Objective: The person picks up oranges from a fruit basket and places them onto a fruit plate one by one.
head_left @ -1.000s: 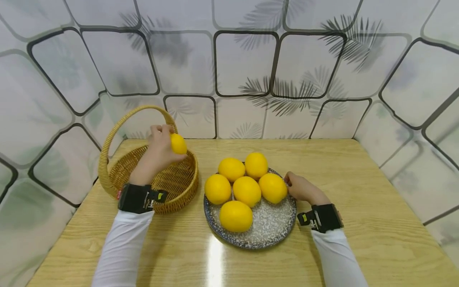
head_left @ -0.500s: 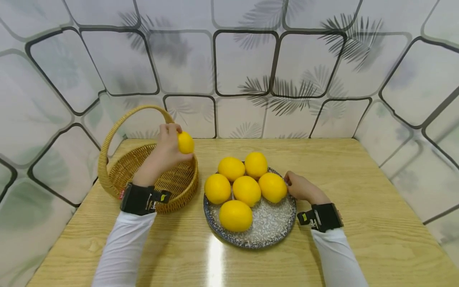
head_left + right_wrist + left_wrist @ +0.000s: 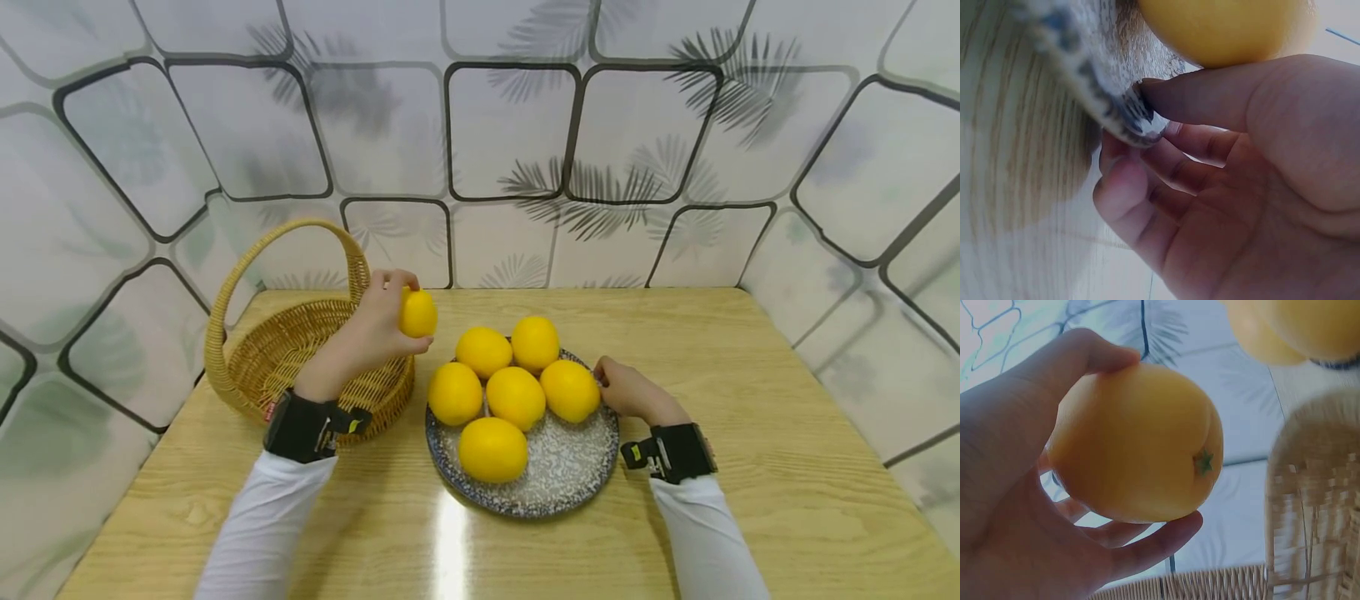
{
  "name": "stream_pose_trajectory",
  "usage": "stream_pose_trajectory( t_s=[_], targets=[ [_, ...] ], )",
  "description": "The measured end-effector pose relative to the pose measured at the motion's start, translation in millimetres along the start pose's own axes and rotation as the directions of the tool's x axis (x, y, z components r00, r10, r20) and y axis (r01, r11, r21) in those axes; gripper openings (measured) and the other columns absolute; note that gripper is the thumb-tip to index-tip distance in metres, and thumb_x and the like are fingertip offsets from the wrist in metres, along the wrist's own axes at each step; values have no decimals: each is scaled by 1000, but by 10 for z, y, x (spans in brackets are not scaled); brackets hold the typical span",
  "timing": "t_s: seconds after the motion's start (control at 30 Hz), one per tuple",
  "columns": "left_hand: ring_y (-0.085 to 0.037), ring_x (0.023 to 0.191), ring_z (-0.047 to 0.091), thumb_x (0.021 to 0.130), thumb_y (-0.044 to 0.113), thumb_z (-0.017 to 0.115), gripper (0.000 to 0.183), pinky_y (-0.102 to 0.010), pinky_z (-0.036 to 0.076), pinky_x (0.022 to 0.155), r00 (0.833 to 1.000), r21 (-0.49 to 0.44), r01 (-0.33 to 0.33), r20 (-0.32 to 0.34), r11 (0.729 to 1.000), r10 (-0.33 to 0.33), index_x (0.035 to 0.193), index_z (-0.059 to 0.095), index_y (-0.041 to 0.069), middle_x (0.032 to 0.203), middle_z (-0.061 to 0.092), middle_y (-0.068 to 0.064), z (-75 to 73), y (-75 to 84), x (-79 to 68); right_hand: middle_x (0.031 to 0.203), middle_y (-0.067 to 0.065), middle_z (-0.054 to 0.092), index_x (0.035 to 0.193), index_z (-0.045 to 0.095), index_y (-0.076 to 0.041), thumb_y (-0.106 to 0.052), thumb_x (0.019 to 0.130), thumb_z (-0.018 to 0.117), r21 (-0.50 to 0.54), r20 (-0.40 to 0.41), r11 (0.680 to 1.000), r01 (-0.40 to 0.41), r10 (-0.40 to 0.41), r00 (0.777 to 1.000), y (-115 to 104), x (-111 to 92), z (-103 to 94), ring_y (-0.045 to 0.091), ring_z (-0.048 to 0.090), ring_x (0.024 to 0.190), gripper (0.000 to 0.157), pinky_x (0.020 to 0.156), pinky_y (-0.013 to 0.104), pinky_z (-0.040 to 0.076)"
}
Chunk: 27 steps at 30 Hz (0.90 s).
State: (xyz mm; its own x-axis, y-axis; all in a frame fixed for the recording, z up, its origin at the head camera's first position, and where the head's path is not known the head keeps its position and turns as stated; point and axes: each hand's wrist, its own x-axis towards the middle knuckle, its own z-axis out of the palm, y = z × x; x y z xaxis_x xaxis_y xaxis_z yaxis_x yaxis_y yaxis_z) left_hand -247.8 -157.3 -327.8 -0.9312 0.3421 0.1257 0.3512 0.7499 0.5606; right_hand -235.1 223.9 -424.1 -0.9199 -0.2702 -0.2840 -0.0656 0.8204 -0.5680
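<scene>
My left hand [image 3: 375,327] holds a yellow-orange orange [image 3: 420,315] above the right rim of the wicker basket [image 3: 408,379]. In the left wrist view the thumb lies over the top of this orange [image 3: 1135,444] and the fingers curl beneath it; a green star-shaped stem end shows. Several more oranges [image 3: 516,399] sit on a speckled grey plate [image 3: 566,467] with a dark blue rim. At the plate's right edge my right hand [image 3: 633,393] pinches the rim, thumb on top and fingers underneath, as the right wrist view shows [image 3: 1210,162].
The basket's tall arched handle [image 3: 217,325] rises on its far left side. Both basket and plate stand on a light wood table [image 3: 765,433]. A patterned cloth wall [image 3: 510,133] encloses the back and sides.
My left hand has carried the orange to the right and slightly down, from over the basket's inside to past its right rim. My right hand and the plate stay put.
</scene>
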Motion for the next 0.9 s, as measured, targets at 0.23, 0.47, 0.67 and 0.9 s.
stream_pose_trajectory(
  t_s=[0.23, 0.47, 0.67, 0.9],
  targets=[
    [-37, 115, 53, 82, 19, 81, 71, -44, 58, 86, 996, -10, -63, 55, 998, 63, 138, 39, 10, 146, 33, -24, 123, 197, -36, 97, 18, 55, 120, 48, 7, -6, 102, 45, 14, 0, 1000, -6, 6, 1000, 3, -2, 9, 23, 50, 76, 22, 64, 30, 43],
    [-36, 114, 51, 83, 22, 80, 67, -42, 56, 86, 984, 40, -141, 117, 989, 136, 137, 42, 13, 142, 37, -20, 249, 359, -69, 97, 18, 56, 120, 48, 7, -6, 102, 45, 10, -2, 1000, -8, 8, 1000, 7, -2, 7, 24, 50, 78, 22, 65, 31, 43],
    [-34, 112, 52, 83, 26, 80, 66, -39, 55, 85, 972, 78, -196, 147, 977, 184, 137, 45, 14, 142, 41, -17, 356, 500, -80, 95, 17, 56, 118, 48, 6, -7, 102, 47, -4, -12, 1000, 0, 0, 1000, 10, -4, 8, 24, 51, 78, 21, 66, 32, 42],
    [-33, 105, 56, 83, 31, 78, 67, -38, 53, 82, 960, 200, -253, 172, 946, 220, 141, 48, 15, 141, 45, -14, 512, 673, -89, 95, 18, 56, 117, 49, 6, -5, 101, 47, -3, -16, 1000, 16, -16, 1000, 2, -11, -4, 25, 51, 80, 20, 67, 32, 43]
  ],
)
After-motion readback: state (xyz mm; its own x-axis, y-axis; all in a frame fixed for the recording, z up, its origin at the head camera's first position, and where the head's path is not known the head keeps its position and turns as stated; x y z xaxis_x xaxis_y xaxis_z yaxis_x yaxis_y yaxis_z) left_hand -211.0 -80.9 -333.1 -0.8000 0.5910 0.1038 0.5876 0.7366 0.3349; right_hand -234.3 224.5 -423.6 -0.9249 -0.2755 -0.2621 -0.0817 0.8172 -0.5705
